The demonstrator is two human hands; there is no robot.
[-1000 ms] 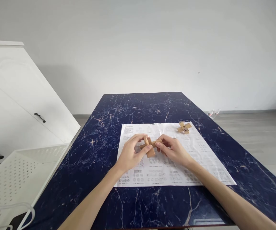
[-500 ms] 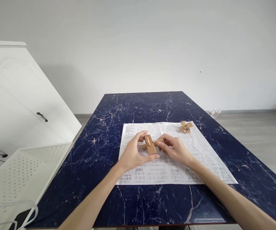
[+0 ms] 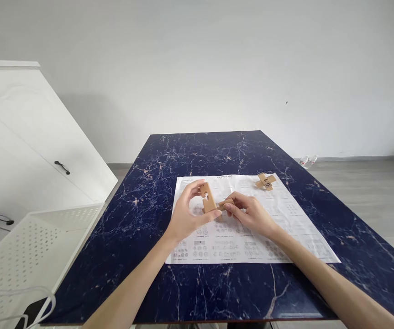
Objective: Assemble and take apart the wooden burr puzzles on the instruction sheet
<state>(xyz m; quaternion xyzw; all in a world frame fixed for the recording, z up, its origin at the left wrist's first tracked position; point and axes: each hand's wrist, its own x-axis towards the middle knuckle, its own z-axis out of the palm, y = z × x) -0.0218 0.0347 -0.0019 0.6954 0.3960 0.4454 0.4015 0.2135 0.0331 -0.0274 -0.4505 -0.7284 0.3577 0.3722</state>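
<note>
My left hand (image 3: 191, 210) grips a notched wooden puzzle piece (image 3: 208, 197) by its two ends, between thumb and fingers, tilted above the paper. A hole or notch shows in its side. My right hand (image 3: 249, 212) pinches a second wooden puzzle piece (image 3: 227, 204), whose far end runs behind the first piece and is partly hidden. I cannot tell whether the two pieces touch. Under both hands lies a white printed instruction sheet (image 3: 251, 253) with rows of small drawings. An assembled cross-shaped wooden puzzle (image 3: 265, 182) with a dark mark rests on its upper right part.
The sheet lies on a dark blue marbled table (image 3: 190, 151). At the left stand a white cabinet (image 3: 28, 123) with black handles and a white perforated basket (image 3: 32, 246) with a white cable. A pale wall rises behind the table.
My left hand has lifted and turned its notched piece up and to the left, off the other piece, so that its cut-out shows. The right hand stays nearly still.
</note>
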